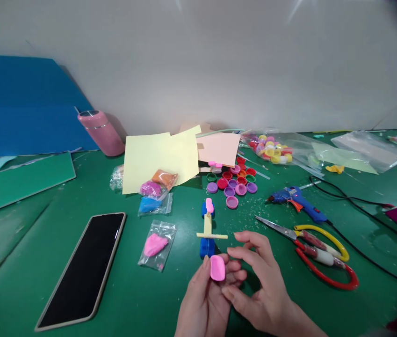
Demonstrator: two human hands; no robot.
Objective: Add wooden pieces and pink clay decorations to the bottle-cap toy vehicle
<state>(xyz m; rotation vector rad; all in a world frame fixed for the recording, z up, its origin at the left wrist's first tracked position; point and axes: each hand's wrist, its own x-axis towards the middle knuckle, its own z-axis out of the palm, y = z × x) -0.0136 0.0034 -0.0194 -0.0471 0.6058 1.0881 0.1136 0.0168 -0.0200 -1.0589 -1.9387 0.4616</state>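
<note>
A flattened, rounded piece of pink modelling clay (218, 267) rests on the fingers of my left hand (205, 297), its thumb against the clay's left side. My right hand (266, 281) is just to the right, thumb and fingers apart, holding nothing. Just beyond my left fingertips stands a small model (207, 225) made of pale sticks with blue round parts at both ends and a pink clay bit on its far end. Left of it lies a zip bag (156, 245) with more pink clay.
Scissors (310, 250) and a blue glue gun (296, 202) with its cord lie right. Bottle caps (232, 202) cluster behind the model. A phone (82, 269) is left. Yellow paper (159, 157), bagged clay (151, 204), a pink bottle (102, 133) and a bag of caps (271, 149) sit farther back.
</note>
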